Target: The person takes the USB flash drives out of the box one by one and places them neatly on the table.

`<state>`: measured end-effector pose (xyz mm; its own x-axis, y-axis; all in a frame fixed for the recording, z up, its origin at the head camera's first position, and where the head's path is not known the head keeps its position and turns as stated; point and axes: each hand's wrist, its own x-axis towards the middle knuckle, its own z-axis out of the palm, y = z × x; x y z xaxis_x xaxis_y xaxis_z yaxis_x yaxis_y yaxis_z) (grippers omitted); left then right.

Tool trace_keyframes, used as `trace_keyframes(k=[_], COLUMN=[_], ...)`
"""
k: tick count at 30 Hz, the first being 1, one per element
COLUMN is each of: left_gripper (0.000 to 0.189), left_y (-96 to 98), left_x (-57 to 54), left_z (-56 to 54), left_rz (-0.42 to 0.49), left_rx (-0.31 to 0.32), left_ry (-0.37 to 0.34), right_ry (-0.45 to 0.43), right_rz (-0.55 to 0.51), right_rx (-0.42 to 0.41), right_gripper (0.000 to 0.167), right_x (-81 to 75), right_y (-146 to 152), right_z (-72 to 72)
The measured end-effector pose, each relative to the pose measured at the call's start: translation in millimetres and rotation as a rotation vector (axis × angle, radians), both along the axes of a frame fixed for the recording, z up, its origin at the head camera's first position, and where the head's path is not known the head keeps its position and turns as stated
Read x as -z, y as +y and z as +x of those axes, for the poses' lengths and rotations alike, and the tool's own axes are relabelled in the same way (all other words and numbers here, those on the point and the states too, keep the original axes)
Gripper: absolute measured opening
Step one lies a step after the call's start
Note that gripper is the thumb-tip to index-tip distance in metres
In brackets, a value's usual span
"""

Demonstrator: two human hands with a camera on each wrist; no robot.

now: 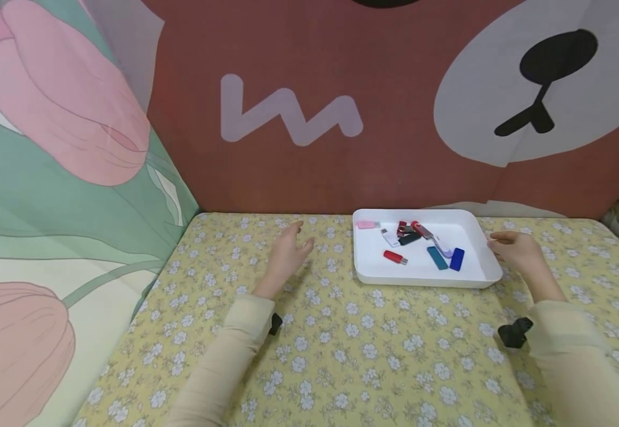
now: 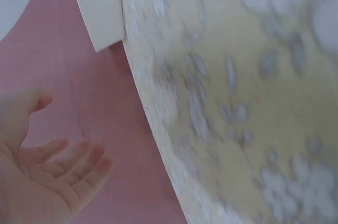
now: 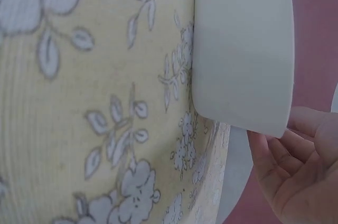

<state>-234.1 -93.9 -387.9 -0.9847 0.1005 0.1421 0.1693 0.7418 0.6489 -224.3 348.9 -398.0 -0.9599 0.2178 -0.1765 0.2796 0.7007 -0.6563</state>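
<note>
A white tray (image 1: pixel 421 279) rests on the flowered cloth, with several USB flash drives lying loose inside. Among them are a pink drive (image 1: pixel 367 225), a red drive (image 1: pixel 394 257), a teal drive (image 1: pixel 437 258), a blue drive (image 1: pixel 456 260) and a black drive (image 1: pixel 409 238). My right hand (image 1: pixel 517 252) is at the tray's right end. In the right wrist view its thumb lies over the rim and its fingers (image 3: pixel 272 163) curl against the outside, partly hidden by the tray wall (image 3: pixel 243 49). Left of the tray, apart from it, my left hand (image 1: pixel 286 252) holds nothing, its fingers loosely bent.
The yellow flowered cloth (image 1: pixel 341 356) covers the table. A reddish printed backdrop (image 1: pixel 298 178) rises right behind the tray, and a tulip-patterned curtain (image 1: pixel 74 207) borders the left side. Dark wrist devices (image 1: pixel 514 333) sit under both sleeves.
</note>
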Motion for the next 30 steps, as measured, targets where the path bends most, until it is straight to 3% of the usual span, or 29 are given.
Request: trace_keyframes(k=[8, 12, 14, 20, 21, 24, 30], left_gripper=[0.052, 0.048, 0.046, 0.045, 0.044, 0.045, 0.047], left_y=[17.8, 26.7, 31.6, 45.1, 47.2, 54.3, 72.0], left_x=[1.9, 3.0, 3.5, 2.4, 2.2, 1.8, 0.1], left_z=[2.8, 3.3, 3.2, 5.5, 5.9, 5.8, 6.8], left_rz=[0.087, 0.113, 0.112, 0.158, 0.177, 0.228, 0.261], left_rx=[0.063, 0.078, 0.075, 0.079, 0.082, 0.094, 0.118], left_ry=[-0.046, -0.026, -0.021, -0.035, -0.043, -0.069, -0.102], right_ry=[0.02, 0.012, 0.013, -0.029, -0.05, -0.071, -0.091], right_rz=[0.023, 0.022, 0.015, -0.103, -0.132, -0.182, -0.228], right_rx=[-0.029, -0.027, -0.021, 0.013, 0.019, 0.029, 0.019], right_gripper=[0.05, 0.05, 0.052, 0.055, 0.055, 0.059, 0.063], right_x=[-2.0, -1.4, 7.2, 11.9, 5.6, 5.7, 6.5], right_y=[-3.7, -4.5, 0.7, 3.1, -1.0, 0.7, 7.3], right_z=[2.4, 1.8, -2.8, -7.2, -4.3, -4.5, -4.0])
